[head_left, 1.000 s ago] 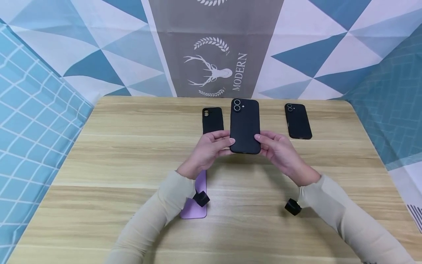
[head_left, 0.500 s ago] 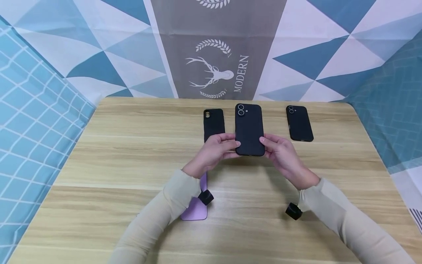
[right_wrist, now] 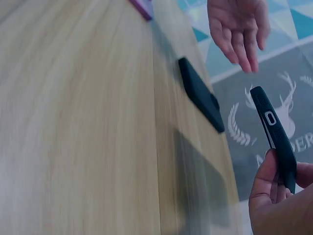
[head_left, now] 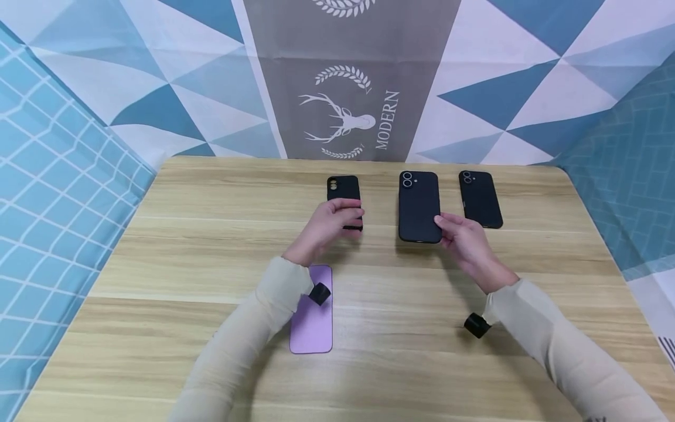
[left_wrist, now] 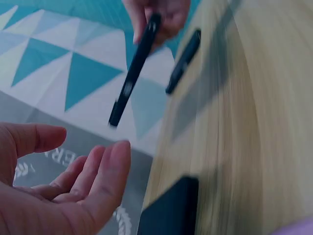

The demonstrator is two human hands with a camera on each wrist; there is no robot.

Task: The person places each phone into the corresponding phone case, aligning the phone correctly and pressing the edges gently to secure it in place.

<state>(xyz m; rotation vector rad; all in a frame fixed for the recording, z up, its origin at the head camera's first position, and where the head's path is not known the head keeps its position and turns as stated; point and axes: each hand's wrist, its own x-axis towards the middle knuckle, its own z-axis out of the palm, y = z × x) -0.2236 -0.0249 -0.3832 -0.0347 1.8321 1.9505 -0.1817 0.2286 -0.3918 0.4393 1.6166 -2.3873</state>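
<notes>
Pinched by its lower right edge, a black phone in a case [head_left: 419, 206] is held above the table by my right hand [head_left: 466, 243]; the right wrist view shows the case's bottom end with its port cutout [right_wrist: 276, 129]. My left hand [head_left: 329, 225] is empty, fingers loosely bent and apart from the thumb in the left wrist view. In the head view it covers part of a black phone case [head_left: 343, 186] with camera openings, lying on the table. Under my left wrist lies a purple flat phone-shaped piece [head_left: 311, 328], partly hidden by the sleeve.
Another black phone or case [head_left: 481, 199] with two camera rings lies at the back right. The wooden table [head_left: 395, 363] ends at a patterned cloth backdrop [head_left: 337, 76]. Small black cameras hang at both wrists.
Both hands held the black phone earlier. My left hand has let go and moved left over the black case, while my right hand has carried the phone to the right.
</notes>
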